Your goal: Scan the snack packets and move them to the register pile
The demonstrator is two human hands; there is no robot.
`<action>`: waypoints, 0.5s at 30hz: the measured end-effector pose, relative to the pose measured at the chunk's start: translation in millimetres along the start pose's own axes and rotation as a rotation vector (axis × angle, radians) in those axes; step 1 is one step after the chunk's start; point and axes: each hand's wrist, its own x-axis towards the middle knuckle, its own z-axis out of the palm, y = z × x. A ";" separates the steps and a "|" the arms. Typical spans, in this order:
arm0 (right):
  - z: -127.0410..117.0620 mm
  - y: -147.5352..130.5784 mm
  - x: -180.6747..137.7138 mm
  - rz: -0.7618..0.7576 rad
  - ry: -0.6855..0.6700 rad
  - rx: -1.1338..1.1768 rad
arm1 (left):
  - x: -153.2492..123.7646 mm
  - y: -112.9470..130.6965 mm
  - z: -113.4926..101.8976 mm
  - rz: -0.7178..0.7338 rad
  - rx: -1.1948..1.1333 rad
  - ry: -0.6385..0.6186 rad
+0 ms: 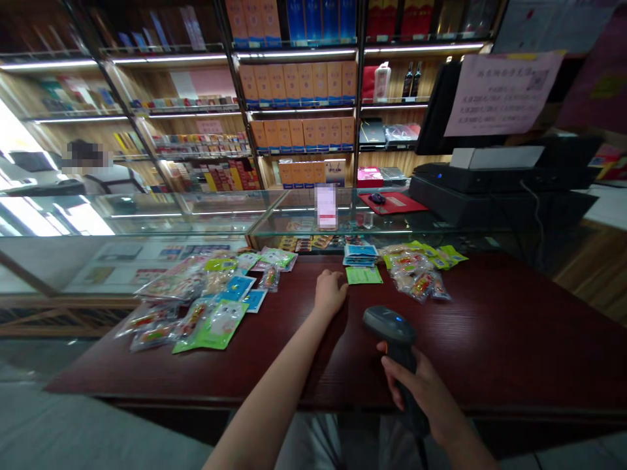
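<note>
A person's right hand (432,386) grips a dark handheld scanner (390,324) above the near edge of a reddish-brown worktop (494,333), right of its middle, fingers closed around the handle and the scanner's head tilted toward the far edge. The left hand (331,292) reaches across toward the middle of the far edge, its fingers curled near a green packet (364,275); whether that grip is closed on anything cannot be told. Just beyond the packet, at the far edge, sits a stack of blue packets (361,253). To its right, a pile of wrapped snacks (411,271) lies in clear and green packaging near the far edge. Toward the left edge spreads a larger group of packages (208,294), with a green-and-white pouch (220,325) nearest the front. Past the far edge, a phone with a lit screen (326,205) stands by a glass display case (220,203), left of a red mat (394,203) bearing a computer mouse (377,198). Orange boxes (298,85) line the shelves behind; another person (110,173) is at far left.
</note>
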 end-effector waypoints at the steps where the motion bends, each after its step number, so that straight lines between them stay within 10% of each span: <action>1: -0.1 0.9 -0.2 -0.001 0.005 -0.013 | -5.2 -4.6 -6.6 0.002 -0.002 0.012; 15: 34.0 8.9 -6.4 -0.033 -0.057 -0.113 | -64.2 -97.0 -106.8 -0.281 0.335 0.182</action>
